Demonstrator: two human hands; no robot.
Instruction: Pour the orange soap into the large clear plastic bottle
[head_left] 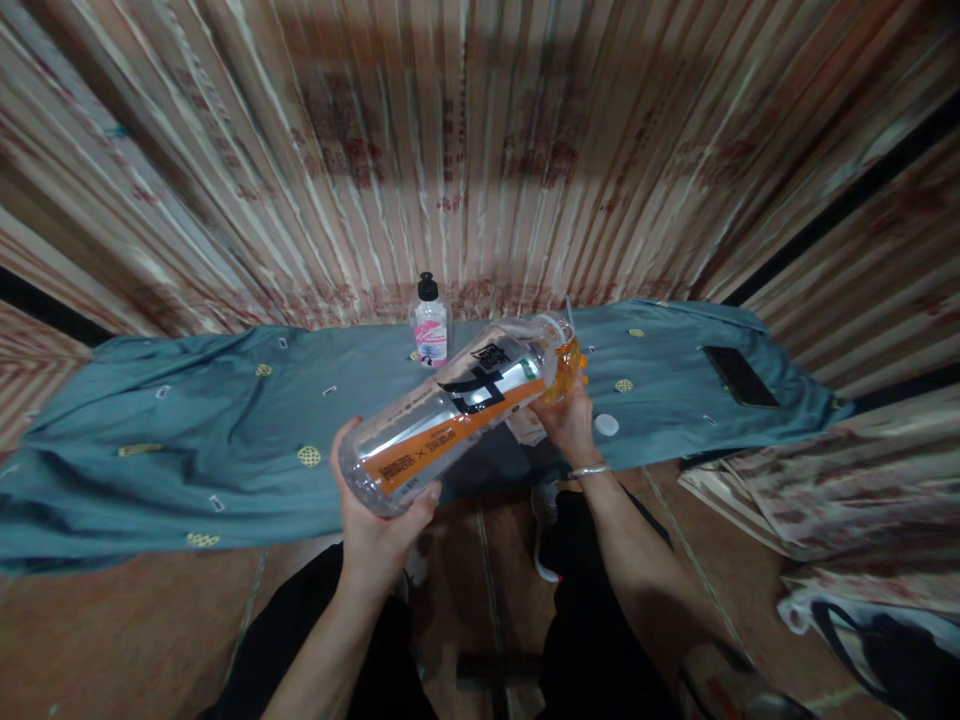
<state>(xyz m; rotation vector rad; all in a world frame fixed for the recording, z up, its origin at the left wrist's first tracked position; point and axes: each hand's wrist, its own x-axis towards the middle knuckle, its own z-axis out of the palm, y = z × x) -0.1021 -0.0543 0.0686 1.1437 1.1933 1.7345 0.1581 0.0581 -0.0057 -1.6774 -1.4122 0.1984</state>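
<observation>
The left hand (377,540) cups a tilted bottle (450,408) underneath its base, the right hand (568,418) gripping an amber container (566,368).

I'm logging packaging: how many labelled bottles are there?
2: the large bottle in the left hand, and the small black-capped bottle standing on the cloth. The right hand partly hides an amber container; any label is unclear.

Single head-worn view, facing forward and down from close above the desk (225,430), which crosses mid-frame; curtain (480,150) above, floor (112,640) below.
</observation>
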